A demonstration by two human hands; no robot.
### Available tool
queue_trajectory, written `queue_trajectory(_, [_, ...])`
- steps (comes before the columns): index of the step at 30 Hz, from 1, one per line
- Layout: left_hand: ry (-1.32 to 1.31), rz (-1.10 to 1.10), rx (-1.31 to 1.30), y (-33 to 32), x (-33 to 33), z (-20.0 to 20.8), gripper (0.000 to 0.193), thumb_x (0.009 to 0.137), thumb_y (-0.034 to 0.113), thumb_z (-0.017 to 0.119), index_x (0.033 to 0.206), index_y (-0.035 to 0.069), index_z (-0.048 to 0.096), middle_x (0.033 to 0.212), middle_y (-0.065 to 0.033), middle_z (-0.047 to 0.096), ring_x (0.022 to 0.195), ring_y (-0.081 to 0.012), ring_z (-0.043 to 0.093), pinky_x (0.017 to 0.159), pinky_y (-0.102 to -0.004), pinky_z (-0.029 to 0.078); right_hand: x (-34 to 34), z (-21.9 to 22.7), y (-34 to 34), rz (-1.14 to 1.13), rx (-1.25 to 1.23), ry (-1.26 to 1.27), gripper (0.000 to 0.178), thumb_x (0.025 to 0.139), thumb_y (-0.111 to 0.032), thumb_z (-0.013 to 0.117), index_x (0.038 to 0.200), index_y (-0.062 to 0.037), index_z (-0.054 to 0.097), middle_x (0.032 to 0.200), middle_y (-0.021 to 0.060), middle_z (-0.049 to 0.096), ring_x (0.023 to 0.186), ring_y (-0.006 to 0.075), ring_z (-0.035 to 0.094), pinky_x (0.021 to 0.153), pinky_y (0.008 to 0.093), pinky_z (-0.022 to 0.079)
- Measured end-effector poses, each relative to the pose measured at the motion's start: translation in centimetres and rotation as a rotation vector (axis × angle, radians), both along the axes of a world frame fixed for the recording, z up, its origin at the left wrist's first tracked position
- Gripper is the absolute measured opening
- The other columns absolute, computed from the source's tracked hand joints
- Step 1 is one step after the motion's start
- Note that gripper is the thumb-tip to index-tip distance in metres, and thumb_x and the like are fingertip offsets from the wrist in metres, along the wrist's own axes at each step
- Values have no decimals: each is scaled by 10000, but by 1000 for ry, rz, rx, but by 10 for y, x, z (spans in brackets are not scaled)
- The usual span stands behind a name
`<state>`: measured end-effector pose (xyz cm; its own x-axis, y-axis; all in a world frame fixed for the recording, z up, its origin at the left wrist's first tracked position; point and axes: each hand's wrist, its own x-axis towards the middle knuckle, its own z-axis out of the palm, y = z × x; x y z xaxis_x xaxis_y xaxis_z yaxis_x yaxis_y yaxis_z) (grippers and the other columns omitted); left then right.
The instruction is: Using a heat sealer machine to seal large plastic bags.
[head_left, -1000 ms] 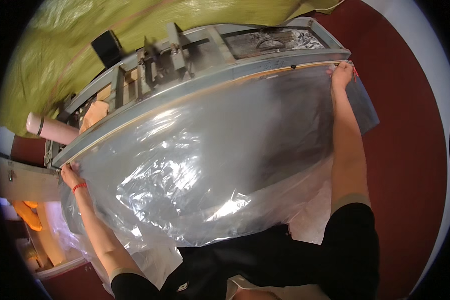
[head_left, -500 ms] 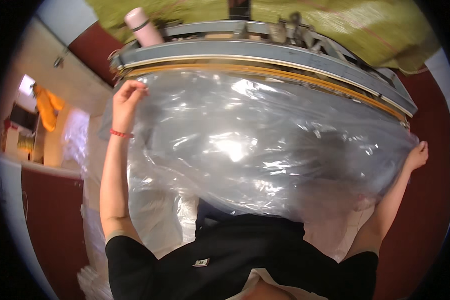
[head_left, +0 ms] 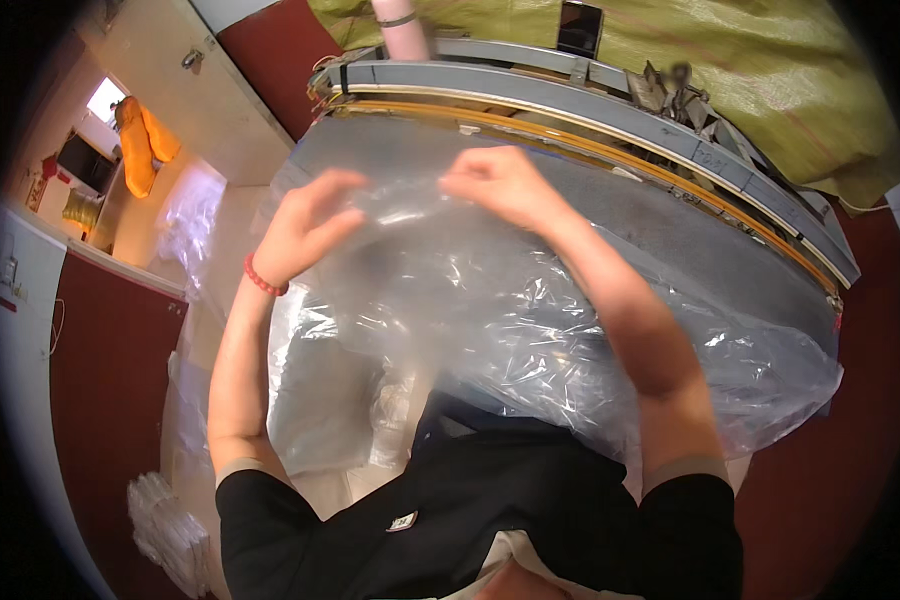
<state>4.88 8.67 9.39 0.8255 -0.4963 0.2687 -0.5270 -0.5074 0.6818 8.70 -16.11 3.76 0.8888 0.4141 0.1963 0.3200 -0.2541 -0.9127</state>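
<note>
A large clear plastic sheet (head_left: 530, 310) lies crumpled over a grey work surface (head_left: 660, 215) and hangs toward my body. Over its far left part is my left hand (head_left: 310, 225), with a red bead bracelet (head_left: 262, 278) at the wrist. Its thumb and fingers are apart, slightly blurred, and nothing shows between them. Facing it, my right hand (head_left: 500, 185) has its fingers curled into a pinch on the sheet's raised edge. Behind both hands runs a long blue-grey metal beam (head_left: 530, 90) with an orange strip (head_left: 570, 150) along it.
A pink bottle (head_left: 402, 30) stands behind the beam at the left. Metal parts (head_left: 670, 95) sit on the frame, with a yellow-green woven sheet (head_left: 770, 90) beyond. Stacked clear plastic (head_left: 168, 530) lies at lower left. A door (head_left: 170, 80) and orange garments (head_left: 142, 145) are farther left.
My right hand has come from the sheet's far right corner to the left, near my left hand. My left hand has opened. The sheet's far edge has drawn back from the beam.
</note>
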Motion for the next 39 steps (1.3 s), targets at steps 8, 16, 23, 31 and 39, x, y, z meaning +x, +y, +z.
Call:
queue_trajectory(8, [829, -222, 273, 61, -37, -139, 151, 831, 165, 535, 868, 37, 603, 716, -9, 597, 661, -74, 531, 607, -228, 426, -92, -49, -289, -1088, -247, 65, 187, 734, -223, 633, 767, -39, 635, 690, -11, 581, 642, 66, 502, 604, 209, 397])
queue_trajectory(16, [356, 361, 539, 269, 102, -138, 236, 612, -81, 568, 809, 42, 609, 778, -57, 611, 735, -157, 569, 685, -279, 460, -408, -92, -644, -1838, -257, -114, 305, 746, -304, 634, 840, -14, 647, 757, 43, 631, 710, 113, 555, 675, 245, 438])
queue_trajectory(23, [-830, 1033, 0, 140, 224, -30, 347, 727, 117, 541, 1028, -54, 521, 1021, -235, 543, 928, -273, 551, 791, -359, 422, -409, -46, -557, -2158, -762, 263, 376, 691, -408, 587, 771, -47, 653, 755, 130, 629, 683, 242, 583, 664, 359, 444])
queue_trajectory(31, [-64, 627, 594, 136, 272, -197, 612, 828, 498, 401, 1286, 98, 331, 1332, -152, 295, 1233, -277, 278, 1025, -355, 160, -359, -78, -571, -2257, -1051, 589, 296, 719, -315, 558, 905, -95, 621, 925, 144, 606, 888, 306, 578, 745, 414, 458])
queue_trajectory(39, [-358, 955, 681, 96, 242, -164, 508, 817, 434, 485, 1099, 14, 530, 1087, -169, 543, 1013, -264, 513, 878, -341, 377, -339, -76, -570, -2317, -1231, 571, 208, 793, -168, 434, 893, -52, 574, 894, 143, 616, 844, 282, 604, 694, 396, 490])
